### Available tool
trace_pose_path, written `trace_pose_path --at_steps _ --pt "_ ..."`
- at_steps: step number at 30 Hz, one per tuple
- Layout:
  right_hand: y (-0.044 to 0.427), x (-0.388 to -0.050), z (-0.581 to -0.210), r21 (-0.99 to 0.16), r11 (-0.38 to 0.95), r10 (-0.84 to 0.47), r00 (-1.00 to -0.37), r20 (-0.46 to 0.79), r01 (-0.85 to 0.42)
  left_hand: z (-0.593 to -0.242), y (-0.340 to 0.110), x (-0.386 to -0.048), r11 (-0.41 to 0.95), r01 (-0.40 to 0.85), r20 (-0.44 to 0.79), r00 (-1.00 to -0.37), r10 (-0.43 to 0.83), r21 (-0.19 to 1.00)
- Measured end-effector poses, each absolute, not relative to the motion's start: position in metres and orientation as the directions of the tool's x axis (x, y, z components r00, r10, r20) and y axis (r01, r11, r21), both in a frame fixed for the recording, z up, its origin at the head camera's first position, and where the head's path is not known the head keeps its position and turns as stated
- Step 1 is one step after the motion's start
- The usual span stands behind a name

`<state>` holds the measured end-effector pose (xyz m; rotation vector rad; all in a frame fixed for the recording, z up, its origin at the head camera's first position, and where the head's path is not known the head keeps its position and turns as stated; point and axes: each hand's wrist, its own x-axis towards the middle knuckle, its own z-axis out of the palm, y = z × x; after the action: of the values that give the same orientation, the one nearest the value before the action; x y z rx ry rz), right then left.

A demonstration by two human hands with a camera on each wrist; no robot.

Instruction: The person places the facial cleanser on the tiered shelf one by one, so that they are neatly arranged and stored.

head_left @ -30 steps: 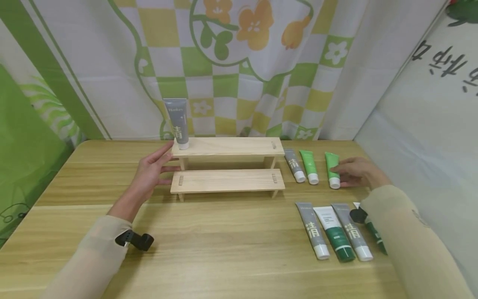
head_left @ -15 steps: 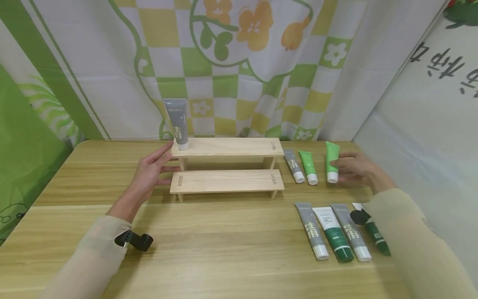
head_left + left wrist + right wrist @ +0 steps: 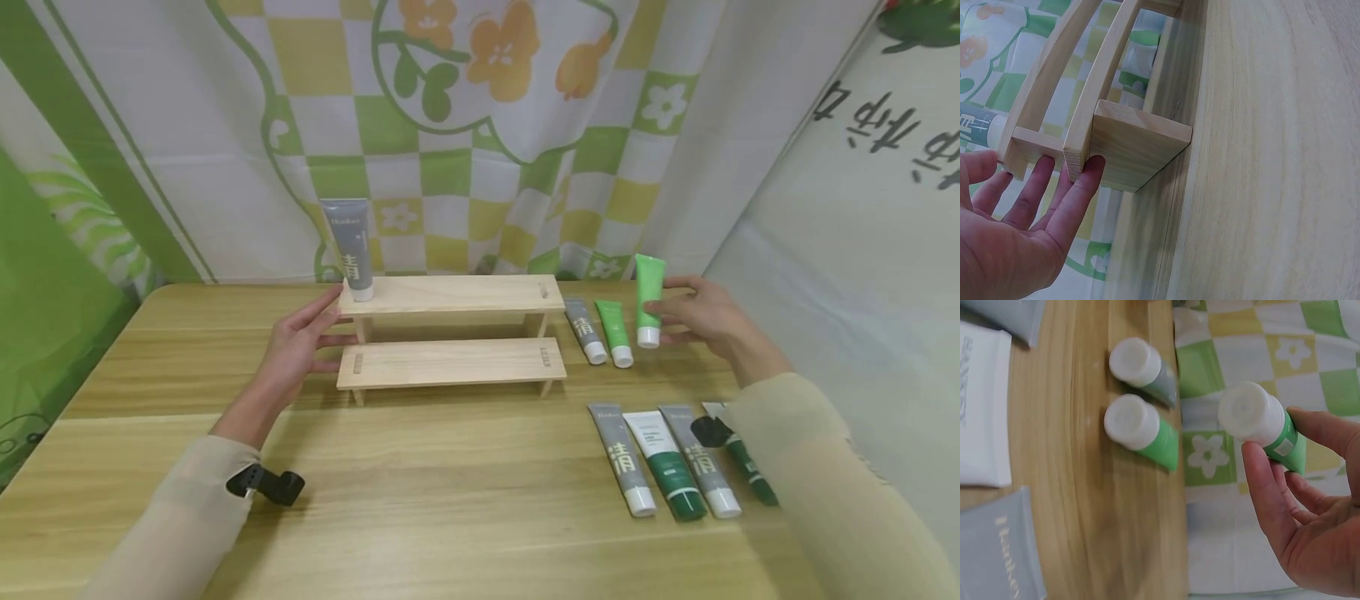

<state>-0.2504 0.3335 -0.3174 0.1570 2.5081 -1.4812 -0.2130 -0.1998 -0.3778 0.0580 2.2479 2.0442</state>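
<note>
A two-tier wooden stand (image 3: 450, 363) is on the table, with a grey tube (image 3: 351, 250) upright on the left end of its upper tier. My left hand (image 3: 291, 348) touches the stand's left end, its fingertips against the wood in the left wrist view (image 3: 1035, 219). My right hand (image 3: 708, 321) pinches a small green tube (image 3: 649, 300), cap down, between thumb and fingers; the right wrist view shows this tube (image 3: 1288, 440) clear of the table. Lying just left of it are another green tube (image 3: 615, 333) and a small grey tube (image 3: 585, 332).
Nearer the front right lie a large grey tube (image 3: 624, 460), a white-and-green tube (image 3: 666, 467), a second large grey tube (image 3: 702, 463) and another green one (image 3: 752, 475) partly hidden by the right wrist camera. A patterned curtain (image 3: 480, 183) hangs behind the table (image 3: 420, 500).
The right hand has lifted the green tube off the table, tilted it more upright and moved it slightly left and back. My left hand has stayed at the stand.
</note>
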Motion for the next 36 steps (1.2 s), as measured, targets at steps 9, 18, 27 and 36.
trace_pose_path --at_steps 9,18,27,36 --pt "0.301 -0.242 -0.304 -0.882 0.457 -0.014 -0.99 -0.137 0.116 -0.378 -0.201 -0.213 0.092 -0.041 -0.05 -0.994 0.099 0.995" --pt "0.269 -0.234 -0.291 -0.866 0.5 0.007 -1.0 -0.02 0.021 -0.378 -0.199 -0.212 0.08 -0.041 -0.049 -0.994 0.095 0.996" --pt "0.236 -0.226 -0.284 -0.871 0.484 0.002 -0.995 0.097 -0.084 -0.376 -0.199 -0.21 0.089 -0.035 -0.044 -0.995 0.095 0.995" --pt "0.202 -0.226 -0.284 -0.892 0.434 -0.014 -0.99 0.139 -0.131 -0.375 -0.198 -0.21 0.093 -0.041 -0.048 -0.996 0.08 0.995"
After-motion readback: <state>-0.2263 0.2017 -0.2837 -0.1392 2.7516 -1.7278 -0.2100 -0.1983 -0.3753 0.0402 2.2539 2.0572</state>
